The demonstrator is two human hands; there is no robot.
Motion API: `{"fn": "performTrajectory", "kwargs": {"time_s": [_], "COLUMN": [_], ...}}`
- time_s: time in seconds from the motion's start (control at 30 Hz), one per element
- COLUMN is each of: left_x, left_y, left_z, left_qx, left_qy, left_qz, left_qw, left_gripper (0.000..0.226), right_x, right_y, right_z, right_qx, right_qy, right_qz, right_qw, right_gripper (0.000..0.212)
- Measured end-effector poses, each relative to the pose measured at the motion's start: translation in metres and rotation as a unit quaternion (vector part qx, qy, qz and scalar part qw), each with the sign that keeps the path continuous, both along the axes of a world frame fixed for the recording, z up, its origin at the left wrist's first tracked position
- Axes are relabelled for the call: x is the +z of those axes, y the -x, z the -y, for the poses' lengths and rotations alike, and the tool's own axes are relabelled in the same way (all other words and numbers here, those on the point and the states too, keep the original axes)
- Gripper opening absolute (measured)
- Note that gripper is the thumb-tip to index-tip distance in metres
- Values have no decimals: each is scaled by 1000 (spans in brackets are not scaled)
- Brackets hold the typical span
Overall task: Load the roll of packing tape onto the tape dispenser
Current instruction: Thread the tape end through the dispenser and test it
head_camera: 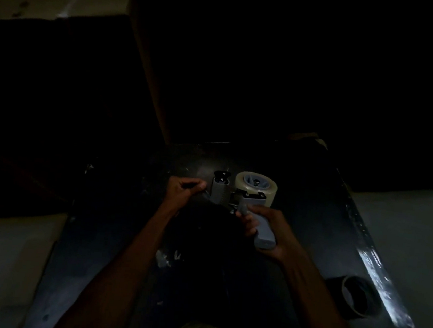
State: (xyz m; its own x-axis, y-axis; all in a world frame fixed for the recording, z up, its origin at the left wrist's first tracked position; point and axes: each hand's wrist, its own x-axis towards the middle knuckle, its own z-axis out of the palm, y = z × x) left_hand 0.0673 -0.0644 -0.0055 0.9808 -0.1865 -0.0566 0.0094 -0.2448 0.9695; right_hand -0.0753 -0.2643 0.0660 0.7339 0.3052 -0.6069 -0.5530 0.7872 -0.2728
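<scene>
Head view, very dark: right hand (264, 231) fingers wrap tape dispenser (243, 202) handle; left hand (184, 191) fingers' pinch unclear.

dim room, pale floor (412, 234), dark mat (310, 228)

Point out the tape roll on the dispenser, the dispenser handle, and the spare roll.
tape roll (257, 186), head view, clear outer band
dispenser handle (263, 231), head view, grey grip in the right hand
spare roll (359, 298), head view, dark outer side
</scene>
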Motion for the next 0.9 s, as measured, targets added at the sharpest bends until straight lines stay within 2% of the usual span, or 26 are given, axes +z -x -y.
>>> {"fn": "performTrajectory", "kwargs": {"time_s": [0.13,0.27,0.37,0.53,0.6,0.73,0.9], "left_x": [1,4,7,15,17,23,39], "left_y": [0,-2,-2,-9,-10,-13,-16], "left_z": [0,-5,-7,-15,-17,-19,-22], "left_qx": [-2,-29,-33,-55,-65,-91,-143], "left_qy": [11,42,50,36,45,64,86], "left_qz": [-5,-34,-45,-16,-22,-52,-67], "left_qw": [1000,998,997,998,997,992,984], "left_gripper": [20,16,33,15,15,16,13], "right_x": [1,-4,-4,-7,-11,-18,-19], "right_y": [-1,-2,-3,-6,-7,-8,-7], "right_z": [4,7,9,11,15,22,29], "right_qx": [18,31,49,65,75,105,130], "right_qy": [15,-10,7,5,-14,-60,-150], "right_qz": [-3,-10,-2,0,7,26,18], "right_qw": [1000,999,999,998,997,992,980], "right_gripper": [34,29,27,27,28,47,34]}}
